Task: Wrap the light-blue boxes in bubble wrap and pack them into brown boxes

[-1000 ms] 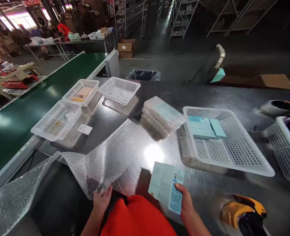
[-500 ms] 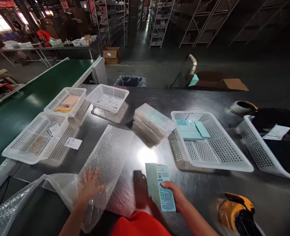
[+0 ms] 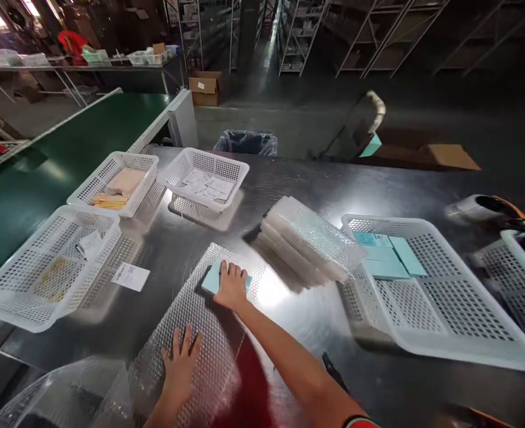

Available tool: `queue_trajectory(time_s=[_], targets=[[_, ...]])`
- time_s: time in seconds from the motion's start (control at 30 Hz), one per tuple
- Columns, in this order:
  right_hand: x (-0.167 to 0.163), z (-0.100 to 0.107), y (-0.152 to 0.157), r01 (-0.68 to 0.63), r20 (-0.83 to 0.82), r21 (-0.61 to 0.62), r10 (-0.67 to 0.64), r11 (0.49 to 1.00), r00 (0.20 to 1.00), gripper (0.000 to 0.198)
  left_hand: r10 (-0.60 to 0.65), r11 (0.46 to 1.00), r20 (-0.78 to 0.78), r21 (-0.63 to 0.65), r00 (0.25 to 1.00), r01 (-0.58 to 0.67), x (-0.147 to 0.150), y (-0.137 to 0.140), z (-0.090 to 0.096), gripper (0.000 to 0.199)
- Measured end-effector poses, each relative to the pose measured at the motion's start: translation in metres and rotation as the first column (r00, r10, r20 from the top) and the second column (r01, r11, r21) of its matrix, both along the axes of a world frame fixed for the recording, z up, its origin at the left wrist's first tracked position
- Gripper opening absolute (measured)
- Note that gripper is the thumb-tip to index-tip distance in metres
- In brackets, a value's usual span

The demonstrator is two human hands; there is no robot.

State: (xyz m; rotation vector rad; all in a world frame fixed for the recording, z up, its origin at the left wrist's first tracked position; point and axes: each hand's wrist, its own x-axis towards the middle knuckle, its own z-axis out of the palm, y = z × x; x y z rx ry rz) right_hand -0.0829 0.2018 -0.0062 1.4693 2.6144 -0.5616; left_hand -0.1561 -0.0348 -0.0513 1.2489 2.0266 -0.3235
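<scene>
Newly placed: pale-turquoise cardboard box (image 3: 211, 279), near far edge of clear plastic bubble-wrap sheet (image 3: 211, 348), uniting both. Your right hand (image 3: 233, 288) grips the box; your left hand (image 3: 181, 365) lies spread.

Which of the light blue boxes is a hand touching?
The single box under the right hand, over the bubble wrap. The other boxes sit together in a white basket, with no hand on them.

Right grip (image 3: 232, 288) palm-down, left grip (image 3: 181, 364) splayed
</scene>
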Motion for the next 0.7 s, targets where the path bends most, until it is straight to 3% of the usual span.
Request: queue_trajectory(time_s=[0.2, 0.43, 0.7], targets=[[-0.014, -0.036, 0.002, -0.019, 0.028, 0.049, 0.017, 0.999, 0.999, 0.103, -0.073, 0.987, -0.072, -0.152, 0.995, 0.061, 0.004, 0.013, 0.015, 0.107], [-0.016, -0.031, -0.005, 0.033, 0.065, -0.012, -0.032, 0.999, 0.997, 0.109, -0.084, 0.979, -0.084, -0.193, 0.993, 0.066, 0.006, 0.017, 0.019, 0.107], [-0.016, -0.034, -0.007, 0.003, 0.097, -0.051, 0.002, 0.999, 0.995, 0.113, -0.051, 0.992, -0.068, -0.117, 0.996, 0.043, 0.005, 0.009, 0.012, 0.104]])
